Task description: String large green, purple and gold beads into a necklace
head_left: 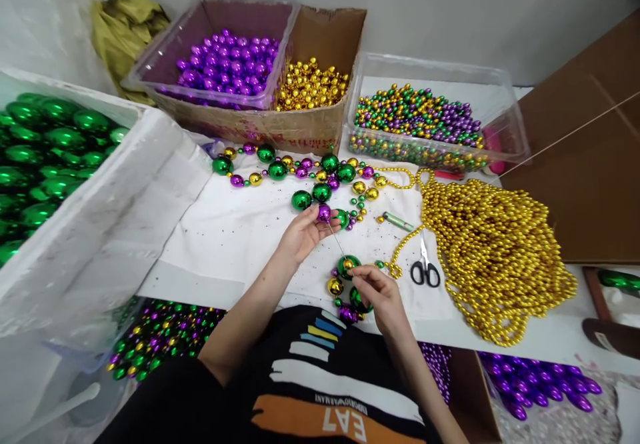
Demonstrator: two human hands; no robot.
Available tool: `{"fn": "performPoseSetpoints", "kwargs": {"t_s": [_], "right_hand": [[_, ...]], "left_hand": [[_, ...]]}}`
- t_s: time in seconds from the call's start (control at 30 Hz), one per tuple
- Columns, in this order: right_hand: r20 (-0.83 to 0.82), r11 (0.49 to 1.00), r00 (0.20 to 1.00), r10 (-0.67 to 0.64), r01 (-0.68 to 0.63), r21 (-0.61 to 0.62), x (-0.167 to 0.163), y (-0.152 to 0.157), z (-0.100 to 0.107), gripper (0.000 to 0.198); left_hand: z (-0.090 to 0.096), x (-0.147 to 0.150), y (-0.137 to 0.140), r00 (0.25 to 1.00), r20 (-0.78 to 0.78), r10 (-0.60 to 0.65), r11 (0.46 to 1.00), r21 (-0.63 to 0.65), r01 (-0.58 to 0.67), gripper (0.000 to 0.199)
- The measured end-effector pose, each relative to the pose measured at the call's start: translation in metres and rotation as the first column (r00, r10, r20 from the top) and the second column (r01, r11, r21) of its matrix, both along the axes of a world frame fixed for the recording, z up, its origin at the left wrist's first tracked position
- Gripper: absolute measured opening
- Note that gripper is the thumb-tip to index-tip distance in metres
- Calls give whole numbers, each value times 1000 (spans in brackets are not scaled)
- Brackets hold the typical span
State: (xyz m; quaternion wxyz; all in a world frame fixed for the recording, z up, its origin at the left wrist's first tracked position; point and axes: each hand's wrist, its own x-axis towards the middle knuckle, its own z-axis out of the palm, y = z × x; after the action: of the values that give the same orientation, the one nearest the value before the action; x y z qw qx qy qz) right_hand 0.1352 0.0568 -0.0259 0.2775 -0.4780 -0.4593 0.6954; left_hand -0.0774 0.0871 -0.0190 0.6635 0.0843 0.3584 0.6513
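My left hand [306,232] is closed on a shiny purple bead [325,213] between thumb and fingers. A thin cord [336,237] runs from that bead down to my right hand [376,291], whose fingertips pinch by a small gold bead [349,265] in front of a large green bead [345,272]. Below hang more strung beads, among them a gold bead [335,287] and a purple bead [349,313]. Loose green beads [302,200] lie just beyond my left hand. Farther back, a strand of mixed green, gold and purple beads [277,169] rests on the white cloth [200,224].
Black-handled scissors [425,272] and a green tube [399,222] lie right of my hands, beside a heap of gold bead strings [500,251]. Bins of purple beads [230,61], gold beads [313,84] and small mixed beads [415,117] stand behind. Large green beads [45,151] fill a left-hand box.
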Motion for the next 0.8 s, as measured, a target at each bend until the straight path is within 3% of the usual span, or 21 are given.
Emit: {"fn": "performPoseSetpoints", "kwargs": {"t_s": [0.23,0.5,0.67,0.8], "right_hand": [[50,995,998,42,-46,87,-3,-1,6,20],[53,997,999,-3,-2,78,-5,-3,6,21],[75,988,997,3,-15,155,-5,-3,2,25],[79,976,997,26,-42,215,-5,0,-5,23]], "left_hand": [[0,-2,-4,1000,20,-15,1000,-21,15,25],[0,-2,-8,1000,2,-17,999,-29,17,29],[5,-6,-12,996,-89,3,1000,29,-1,27],[11,-1,-17,988,-136,-69,996,44,75,33]]}}
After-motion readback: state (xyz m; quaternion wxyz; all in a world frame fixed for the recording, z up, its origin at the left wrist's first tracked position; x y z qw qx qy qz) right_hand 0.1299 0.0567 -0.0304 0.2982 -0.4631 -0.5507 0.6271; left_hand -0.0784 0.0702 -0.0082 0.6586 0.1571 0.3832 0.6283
